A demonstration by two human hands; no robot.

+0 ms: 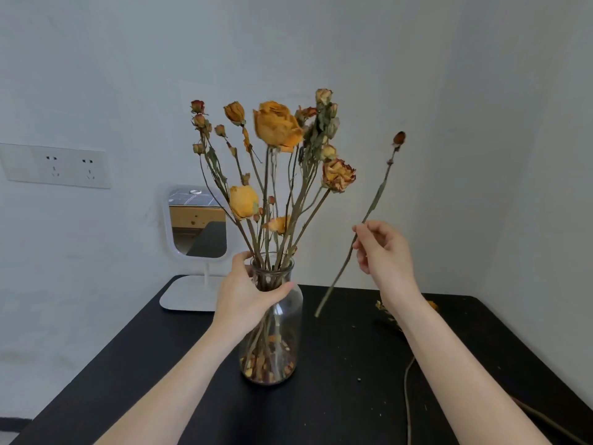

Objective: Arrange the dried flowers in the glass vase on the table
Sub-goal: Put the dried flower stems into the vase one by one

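Note:
A clear glass vase [282, 335] stands on the black table [337, 364], holding several dried orange and yellow roses [277, 126] on long stems, with fallen petals at its bottom. My left hand [247, 293] wraps the vase's neck from the left. My right hand [383, 248] pinches a single dried stem [372, 210] with a small dark red bud at its top, held tilted in the air to the right of the vase, its lower end just above the table.
A white stand mirror [197, 220] sits at the table's back left corner. More dried stems [407, 390] and flower bits [385, 311] lie on the table's right side, partly behind my right forearm. A wall socket [56, 167] is on the left wall.

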